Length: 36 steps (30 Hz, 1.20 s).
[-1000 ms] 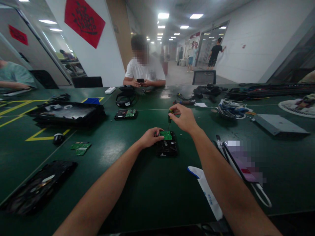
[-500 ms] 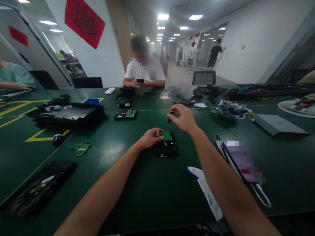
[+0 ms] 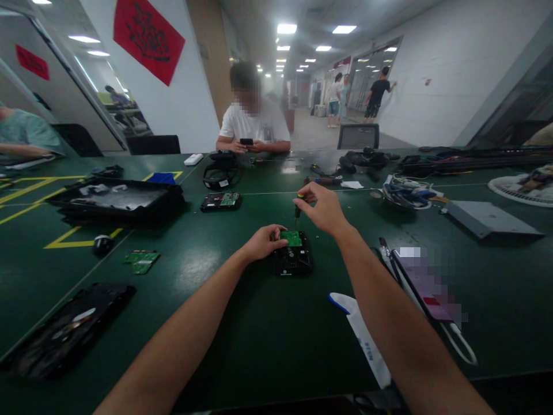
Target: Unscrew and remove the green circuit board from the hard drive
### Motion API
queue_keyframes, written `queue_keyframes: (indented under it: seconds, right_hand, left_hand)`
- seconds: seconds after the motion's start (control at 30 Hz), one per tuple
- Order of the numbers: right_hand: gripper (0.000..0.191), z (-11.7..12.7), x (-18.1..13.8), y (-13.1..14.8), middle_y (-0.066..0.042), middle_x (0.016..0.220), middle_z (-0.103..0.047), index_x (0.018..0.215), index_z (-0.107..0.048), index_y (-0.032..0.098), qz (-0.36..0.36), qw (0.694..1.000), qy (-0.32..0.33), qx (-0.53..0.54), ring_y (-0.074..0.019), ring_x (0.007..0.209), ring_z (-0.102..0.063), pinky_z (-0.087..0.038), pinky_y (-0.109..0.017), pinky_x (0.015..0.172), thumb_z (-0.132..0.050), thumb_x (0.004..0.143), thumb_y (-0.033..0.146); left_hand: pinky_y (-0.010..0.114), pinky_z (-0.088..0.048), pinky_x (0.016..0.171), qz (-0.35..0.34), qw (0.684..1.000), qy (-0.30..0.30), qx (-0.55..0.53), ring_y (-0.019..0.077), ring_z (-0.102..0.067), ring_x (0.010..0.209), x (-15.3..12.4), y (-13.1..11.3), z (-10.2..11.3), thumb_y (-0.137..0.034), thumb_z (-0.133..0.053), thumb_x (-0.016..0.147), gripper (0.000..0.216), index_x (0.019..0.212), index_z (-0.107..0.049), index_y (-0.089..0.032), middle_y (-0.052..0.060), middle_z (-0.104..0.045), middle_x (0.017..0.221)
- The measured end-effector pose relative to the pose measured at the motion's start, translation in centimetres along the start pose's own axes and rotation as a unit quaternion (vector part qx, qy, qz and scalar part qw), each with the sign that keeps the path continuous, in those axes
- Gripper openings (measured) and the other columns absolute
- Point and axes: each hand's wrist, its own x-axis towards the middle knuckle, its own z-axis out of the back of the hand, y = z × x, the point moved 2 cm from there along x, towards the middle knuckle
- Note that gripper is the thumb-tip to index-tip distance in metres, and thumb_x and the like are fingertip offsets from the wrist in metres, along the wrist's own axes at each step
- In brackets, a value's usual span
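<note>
A black hard drive (image 3: 294,262) lies flat on the dark green table, a green circuit board (image 3: 294,238) on its far part. My left hand (image 3: 266,242) grips the drive's left side, thumb at the board's edge and fingers curled round the far corner. Above the board, my right hand (image 3: 318,204) pinches the handle of a small screwdriver (image 3: 297,212). The screwdriver stands nearly upright, its shaft pointing down at the board's far right edge. Whether the tip sits in a screw is too small to tell.
Another hard drive (image 3: 221,201) lies farther back, loose circuit boards (image 3: 143,262) to the left. A black tray (image 3: 116,199) stands at back left. Right are a phone (image 3: 425,285), a white and blue strip (image 3: 365,337) and a grey metal box (image 3: 492,219). A person (image 3: 254,127) sits opposite.
The screwdriver has turned slightly in my right fingers, and less yellow shows on its handle. My left hand and the hard drive stay in place.
</note>
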Motion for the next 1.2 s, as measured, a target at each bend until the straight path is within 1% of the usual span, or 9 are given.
queue_keyframes:
  seconds: [0.17,0.33,0.47,0.53,0.67,0.77,0.87,1.07,1.2]
  right_hand:
    - [0.018,-0.17,-0.11,0.16,-0.007,0.106,-0.07,0.105,-0.067,0.023,0.015,1.0,0.01,0.005,-0.0226,0.096,-0.068,-0.058,-0.041,0.088,-0.065,0.087,0.027]
    - [0.017,-0.25,-0.07,-0.05,-0.006,0.099,-0.071,0.102,-0.064,0.023,-0.007,1.0,0.002,0.016,-0.0223,0.092,-0.069,-0.058,-0.04,0.086,-0.067,0.086,0.027]
    - [0.013,-0.15,-0.03,0.2,-0.005,0.097,-0.07,0.098,-0.064,0.025,0.0,1.0,0.004,0.0,-0.0224,0.093,-0.067,-0.058,-0.039,0.083,-0.067,0.087,0.029]
    - [0.012,-0.08,-0.04,0.42,-0.005,0.098,-0.069,0.098,-0.065,0.025,0.011,1.0,0.004,-0.016,-0.0223,0.092,-0.067,-0.057,-0.038,0.081,-0.066,0.087,0.029]
    - [0.015,-0.05,-0.08,0.67,-0.006,0.101,-0.069,0.101,-0.066,0.024,0.03,0.999,0.003,-0.02,-0.0224,0.094,-0.067,-0.057,-0.039,0.083,-0.065,0.086,0.026]
    - [0.016,-0.08,-0.09,0.48,-0.006,0.099,-0.071,0.102,-0.065,0.023,0.011,1.0,0.004,-0.002,-0.0228,0.095,-0.067,-0.057,-0.04,0.087,-0.065,0.086,0.026]
    - [0.014,-0.09,-0.06,0.26,-0.005,0.097,-0.072,0.101,-0.065,0.023,-0.01,1.0,0.008,0.002,-0.0228,0.092,-0.068,-0.057,-0.041,0.087,-0.064,0.087,0.028]
    - [0.015,-0.09,-0.04,0.27,-0.006,0.104,-0.069,0.102,-0.066,0.024,0.019,1.0,0.006,-0.013,-0.022,0.094,-0.067,-0.057,-0.041,0.088,-0.063,0.087,0.026]
    - [0.014,-0.08,-0.06,0.11,-0.006,0.098,-0.071,0.1,-0.064,0.023,0.002,1.0,-0.004,0.003,-0.0226,0.092,-0.067,-0.057,-0.041,0.087,-0.065,0.086,0.027]
  left_hand:
    - [0.032,-0.05,0.074,0.007,1.0,-0.004,0.01,0.0191,-0.065,0.088,-0.03,-0.03,0.01,-0.038,-0.072,0.082,0.033,0.077,-0.044,-0.02,0.01,-0.067,0.13]
    - [0.031,-0.048,0.068,0.002,1.0,0.0,0.004,0.0167,-0.062,0.079,-0.06,-0.01,-0.06,-0.038,-0.071,0.082,0.032,0.077,-0.045,-0.02,0.008,-0.067,0.129]
    - [0.031,-0.049,0.067,0.006,1.0,-0.001,-0.006,0.0165,-0.062,0.077,-0.06,0.09,-0.08,-0.038,-0.071,0.082,0.031,0.077,-0.046,-0.02,0.009,-0.067,0.13]
    - [0.032,-0.05,0.069,0.008,1.0,-0.002,-0.004,0.0173,-0.064,0.079,-0.04,0.15,-0.04,-0.039,-0.072,0.082,0.032,0.077,-0.046,-0.02,0.01,-0.067,0.13]
    - [0.034,-0.052,0.079,0.004,1.0,-0.002,0.0,0.0207,-0.066,0.092,-0.01,0.21,0.05,-0.038,-0.073,0.082,0.033,0.075,-0.046,-0.02,0.01,-0.067,0.13]
    - [0.035,-0.052,0.083,0.002,1.0,-0.004,0.001,0.0216,-0.067,0.096,-0.02,0.16,0.06,-0.037,-0.073,0.082,0.033,0.075,-0.045,-0.02,0.011,-0.067,0.13]
    - [0.035,-0.052,0.083,0.009,1.0,-0.005,0.007,0.0216,-0.067,0.096,-0.01,0.07,0.02,-0.038,-0.073,0.082,0.034,0.074,-0.045,-0.02,0.011,-0.067,0.13]
    - [0.034,-0.052,0.075,0.012,1.0,-0.002,-0.003,0.02,-0.066,0.087,0.01,-0.01,-0.04,-0.038,-0.074,0.08,0.034,0.075,-0.046,-0.02,0.01,-0.067,0.13]
    - [0.035,-0.052,0.078,0.007,1.0,0.0,-0.012,0.0211,-0.067,0.092,-0.02,0.01,-0.02,-0.036,-0.073,0.081,0.033,0.075,-0.045,-0.02,0.01,-0.067,0.131]
